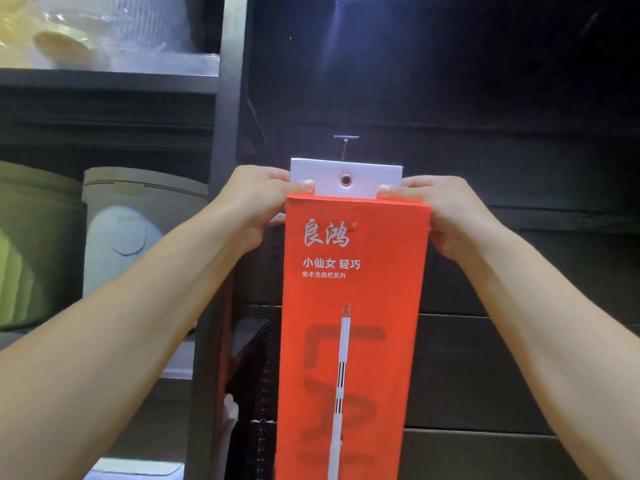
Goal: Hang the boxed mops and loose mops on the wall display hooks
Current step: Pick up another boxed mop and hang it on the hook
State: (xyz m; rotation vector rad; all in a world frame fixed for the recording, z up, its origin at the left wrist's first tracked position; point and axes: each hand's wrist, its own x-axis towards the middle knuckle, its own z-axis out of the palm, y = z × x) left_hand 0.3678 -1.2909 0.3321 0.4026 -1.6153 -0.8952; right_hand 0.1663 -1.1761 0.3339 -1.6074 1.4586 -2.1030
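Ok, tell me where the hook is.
Head view, centre: the hook juts from the wall just above the white tab on the box, not yet through its eyelet.

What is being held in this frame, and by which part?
The orange mop box, by its top end: the left hand grips the upper left corner, the right hand the upper right, thumbs pressing the white hang tab beside its eyelet.

The mop box (353, 306) is orange-red with white lettering and a printed white mop handle banded in black stripes. Its hang tab (367, 173) is white with a coppery eyelet (345, 179); the wall panel (502, 133) is black.
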